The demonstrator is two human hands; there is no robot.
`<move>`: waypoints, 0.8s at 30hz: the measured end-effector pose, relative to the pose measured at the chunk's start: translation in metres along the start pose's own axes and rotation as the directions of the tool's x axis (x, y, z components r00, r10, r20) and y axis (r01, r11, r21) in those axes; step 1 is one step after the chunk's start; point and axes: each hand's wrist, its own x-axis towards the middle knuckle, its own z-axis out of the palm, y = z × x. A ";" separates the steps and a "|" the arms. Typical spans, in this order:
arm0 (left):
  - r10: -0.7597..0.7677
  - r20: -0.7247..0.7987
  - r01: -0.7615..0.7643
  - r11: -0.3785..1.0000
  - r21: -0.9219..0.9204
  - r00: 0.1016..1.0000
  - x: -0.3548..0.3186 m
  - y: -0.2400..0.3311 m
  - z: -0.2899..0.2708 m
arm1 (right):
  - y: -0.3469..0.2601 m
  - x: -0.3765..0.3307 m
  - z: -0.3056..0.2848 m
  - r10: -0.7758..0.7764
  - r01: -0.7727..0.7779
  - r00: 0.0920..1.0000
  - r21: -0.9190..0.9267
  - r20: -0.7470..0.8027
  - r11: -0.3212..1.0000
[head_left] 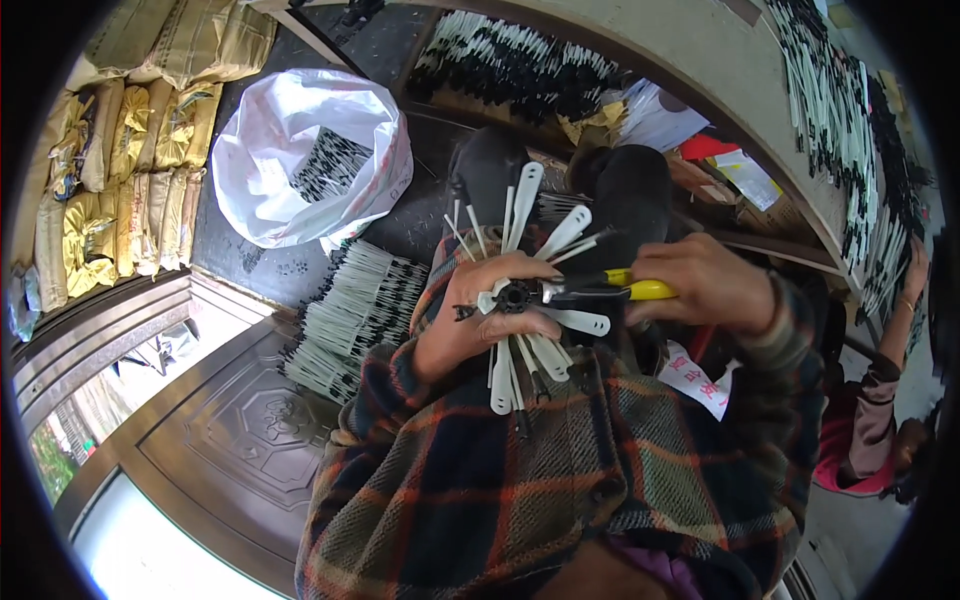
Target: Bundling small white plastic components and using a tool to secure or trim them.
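Observation:
My left hand (455,325) is closed around a black round hub (514,296), thumb and fingers curled about it. White flat arms (524,208) and thin white rods with black tips (522,422) fan out from the hub on several sides; it looks like a rib frame. My right hand (715,285) grips pliers with yellow and black handles (652,290). The jaws of the pliers meet the hub's right side, beside my left fingertips. Whether they pinch a part there is hard to make out.
Left of my legs stands a white sack (240,190) with black-and-white rods inside. Bundled rods (350,310) lie beside it, and wrapped brown packages (150,150) are stacked farther left. More rods (820,110) cover the right-hand table, where another person's arm (895,335) reaches in.

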 end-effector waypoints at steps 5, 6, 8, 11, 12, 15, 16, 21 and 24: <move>0.132 0.174 -0.133 0.991 -0.009 0.976 0.002 -0.007 -0.004 | -0.002 0.011 -0.035 0.063 -0.169 0.924 0.256 0.376 0.952; 0.132 0.176 -0.131 0.991 -0.017 0.975 0.004 -0.011 -0.004 | -0.002 0.013 -0.037 0.069 -0.177 0.923 0.257 0.379 0.950; 0.066 0.208 -0.061 0.998 -0.034 0.976 0.005 -0.012 -0.005 | -0.006 0.016 -0.043 0.109 -0.194 0.919 0.191 0.380 0.962; 0.137 0.158 -0.135 0.991 -0.026 0.978 0.005 -0.006 -0.007 | -0.010 0.017 -0.041 0.083 -0.142 0.938 0.156 0.335 0.978; 0.078 0.161 -0.072 0.997 -0.040 0.984 0.006 -0.006 -0.008 | -0.008 0.015 -0.033 0.078 -0.134 0.939 0.149 0.335 0.980; 0.029 0.087 -0.029 1.000 0.001 0.996 0.010 -0.013 -0.016 | -0.012 0.013 -0.001 0.149 -0.149 0.989 -0.001 0.002 0.989; -0.068 0.003 0.068 0.995 -0.068 0.998 0.009 -0.009 -0.018 | -0.014 0.016 0.009 0.136 -0.149 0.984 -0.119 -0.115 0.982; -0.052 -0.288 0.028 0.996 -0.086 0.956 0.002 0.004 -0.033 | 0.031 0.020 -0.008 -0.024 -0.378 0.732 -0.436 -0.680 0.816; -0.020 -0.532 -0.049 0.992 -0.116 0.846 0.007 0.023 -0.079 | 0.079 -0.005 -0.041 0.047 -0.639 0.611 -0.457 -0.791 0.619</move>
